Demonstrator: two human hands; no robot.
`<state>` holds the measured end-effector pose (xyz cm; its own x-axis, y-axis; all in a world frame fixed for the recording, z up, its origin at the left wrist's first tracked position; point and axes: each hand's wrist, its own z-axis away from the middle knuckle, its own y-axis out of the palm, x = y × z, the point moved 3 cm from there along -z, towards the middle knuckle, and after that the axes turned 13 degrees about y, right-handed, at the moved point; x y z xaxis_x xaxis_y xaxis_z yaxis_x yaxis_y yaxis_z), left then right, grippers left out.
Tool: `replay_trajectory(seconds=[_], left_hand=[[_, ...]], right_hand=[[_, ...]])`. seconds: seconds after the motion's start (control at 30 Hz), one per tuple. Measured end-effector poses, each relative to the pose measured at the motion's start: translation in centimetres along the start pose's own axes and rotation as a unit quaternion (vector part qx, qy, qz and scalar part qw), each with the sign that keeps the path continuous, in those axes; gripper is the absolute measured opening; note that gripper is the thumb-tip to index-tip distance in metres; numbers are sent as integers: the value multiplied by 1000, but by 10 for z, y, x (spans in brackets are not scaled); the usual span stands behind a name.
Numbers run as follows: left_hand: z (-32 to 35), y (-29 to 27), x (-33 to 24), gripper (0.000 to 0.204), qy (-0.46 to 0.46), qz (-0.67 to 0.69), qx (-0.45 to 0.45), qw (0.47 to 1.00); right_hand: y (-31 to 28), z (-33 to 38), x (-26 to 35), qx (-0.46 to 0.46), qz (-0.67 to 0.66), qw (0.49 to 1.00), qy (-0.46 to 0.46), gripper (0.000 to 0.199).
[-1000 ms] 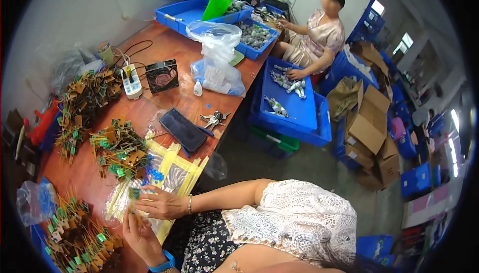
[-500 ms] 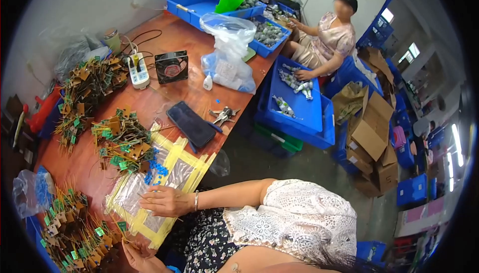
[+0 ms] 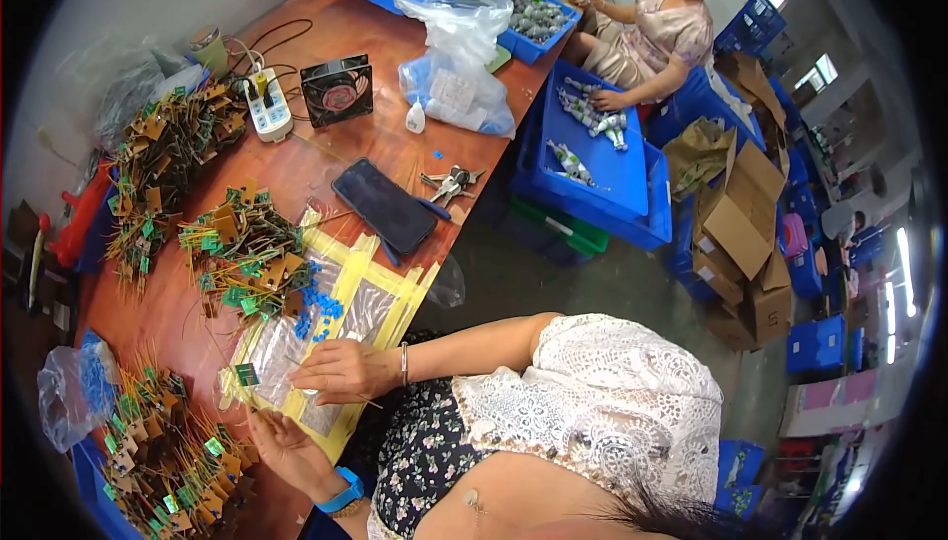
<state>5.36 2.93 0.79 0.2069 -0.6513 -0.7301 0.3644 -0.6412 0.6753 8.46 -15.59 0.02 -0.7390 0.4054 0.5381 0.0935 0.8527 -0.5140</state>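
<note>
My left hand (image 3: 288,449), with a blue wristband, is at the near edge of the taped plastic sheet. Its fingers pinch the thin wire leads of a small green circuit board (image 3: 246,374) above the sheet's left side. My right hand (image 3: 348,372), wearing a bracelet, rests over the middle of the sheet, fingers curled together. A thin stick-like piece pokes out below it; what the fingers grip is mostly hidden. Small blue caps (image 3: 321,308) lie scattered just beyond my right hand. The clear sheet (image 3: 360,318) is edged with yellow tape on the reddish table.
Piles of wired circuit boards (image 3: 168,451) lie at left, with another bundle (image 3: 247,244) beyond the sheet. A phone (image 3: 383,206), keys (image 3: 452,183), a small fan (image 3: 338,91) and a power strip (image 3: 269,111) stand farther off. A co-worker (image 3: 667,37) sits by blue trays (image 3: 592,209).
The view has shifted slightly. My left hand has come up and into fuller view, and the green board now stands out more clearly near my right hand, which stays over the sheet.
</note>
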Motion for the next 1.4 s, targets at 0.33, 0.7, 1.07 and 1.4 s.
replay_trajectory(seconds=[0.33,0.7,1.07,1.4], left_hand=[[12,-7,15,24,-76,67,54,993],[18,-18,11,36,-62,60,142,986],[-19,-50,-14,30,4,38,-22,999],[-18,-49,-11,44,-29,103,-49,993]], right_hand=[[-2,-33,28,-96,-215,969,78,38],[-3,-54,50,-113,-295,942,114,22],[-8,-65,41,-136,-244,955,106,20],[-24,-20,37,13,-223,967,119,42]])
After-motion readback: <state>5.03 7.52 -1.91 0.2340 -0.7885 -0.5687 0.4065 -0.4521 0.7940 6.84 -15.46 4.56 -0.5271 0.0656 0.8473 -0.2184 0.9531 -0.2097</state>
